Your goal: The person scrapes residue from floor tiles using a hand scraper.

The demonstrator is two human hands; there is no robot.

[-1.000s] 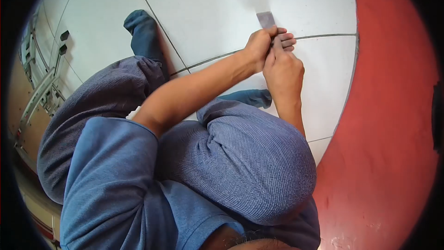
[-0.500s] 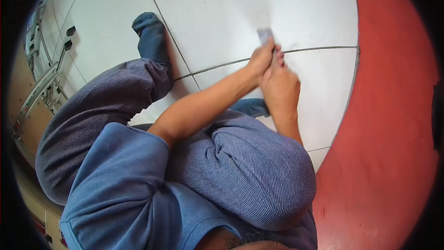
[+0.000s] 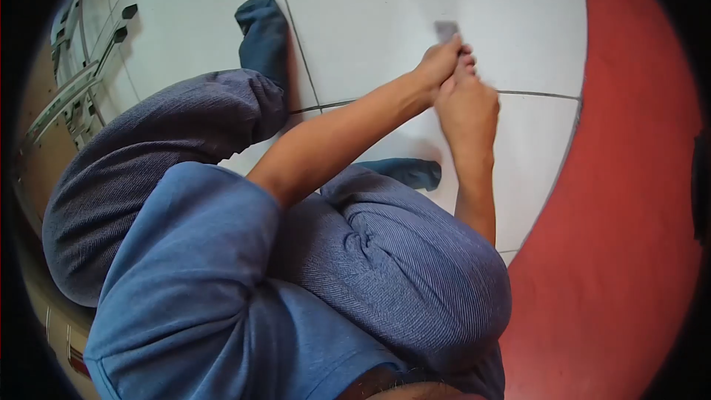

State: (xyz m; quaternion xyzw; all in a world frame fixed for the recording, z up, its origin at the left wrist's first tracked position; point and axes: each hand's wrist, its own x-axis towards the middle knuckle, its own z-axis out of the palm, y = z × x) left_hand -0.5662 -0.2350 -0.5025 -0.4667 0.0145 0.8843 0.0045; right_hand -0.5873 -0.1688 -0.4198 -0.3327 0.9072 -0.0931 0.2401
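My left hand (image 3: 442, 61) is closed around a narrow grey tool with a flat end (image 3: 446, 28), gripping it just behind that end. Below it, my right hand (image 3: 468, 107) is wrapped round the lower part of the same tool, and the two hands touch. The tool's flat end points away from me over a white floor tile (image 3: 370, 22), past a dark grout line. Blur hides its details, and whether it touches the tile I cannot tell.
My bent legs in blue-grey trousers (image 3: 415, 274) and a dark-socked foot (image 3: 264, 41) lie on the near and left sides. A second sock (image 3: 411, 172) shows beneath my arms. Red flooring (image 3: 629, 200) curves along the right. Metal frames (image 3: 70, 107) stand at far left.
Both hands and the tool have moved forward, farther past the grout line. The whole view has also shifted and turned slightly. The grip of both hands looks the same.
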